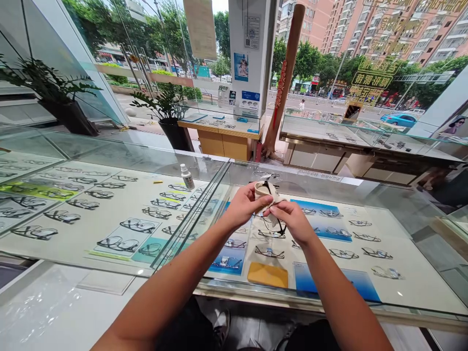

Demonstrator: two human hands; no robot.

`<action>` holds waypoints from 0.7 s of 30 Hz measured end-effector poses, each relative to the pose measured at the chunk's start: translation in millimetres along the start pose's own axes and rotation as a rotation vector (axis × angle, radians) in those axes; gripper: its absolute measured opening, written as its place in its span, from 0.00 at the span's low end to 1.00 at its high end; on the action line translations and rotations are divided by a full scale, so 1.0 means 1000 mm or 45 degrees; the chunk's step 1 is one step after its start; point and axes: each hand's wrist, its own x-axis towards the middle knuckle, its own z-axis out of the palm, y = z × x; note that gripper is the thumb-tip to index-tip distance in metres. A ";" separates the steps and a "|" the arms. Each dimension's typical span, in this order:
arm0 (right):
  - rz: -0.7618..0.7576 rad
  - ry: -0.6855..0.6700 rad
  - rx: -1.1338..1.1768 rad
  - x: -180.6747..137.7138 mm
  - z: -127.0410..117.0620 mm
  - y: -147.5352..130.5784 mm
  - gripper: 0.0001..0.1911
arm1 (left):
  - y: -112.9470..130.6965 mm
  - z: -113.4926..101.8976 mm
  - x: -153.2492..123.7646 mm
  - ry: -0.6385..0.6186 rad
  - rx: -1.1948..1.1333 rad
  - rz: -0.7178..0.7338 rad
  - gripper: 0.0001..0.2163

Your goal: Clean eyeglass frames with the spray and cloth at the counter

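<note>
Above the glass counter, my two hands come close together around a pair of dark-framed eyeglasses (282,228) wrapped partly in a cream cloth (260,189). My left hand (245,204) is closed on the cloth, its thumb pressing toward the lens area. With its fingers pinched, my right hand (294,222) grips the glasses through or beside the cloth's lower edge. One dark arm of the frame sticks out below the fingers, and another dark part shows at the top of the cloth. The lenses are mostly hidden.
Rows of eyeglasses lie inside the glass display counter (431,273). A white spray bottle (187,178) stands on the glass to the left. An orange-yellow flat item (268,275) lies near the front edge. Potted plants (175,126) and a wooden post (287,73) are beyond.
</note>
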 end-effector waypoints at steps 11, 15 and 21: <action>0.043 0.058 0.041 -0.001 -0.007 -0.004 0.20 | 0.006 -0.009 0.000 -0.100 0.019 -0.050 0.21; 0.023 -0.013 0.020 -0.002 0.000 -0.006 0.21 | 0.003 0.001 -0.001 -0.081 -0.052 -0.006 0.19; 0.014 0.008 -0.070 -0.002 0.003 -0.006 0.24 | 0.002 0.001 -0.001 0.060 0.025 0.027 0.22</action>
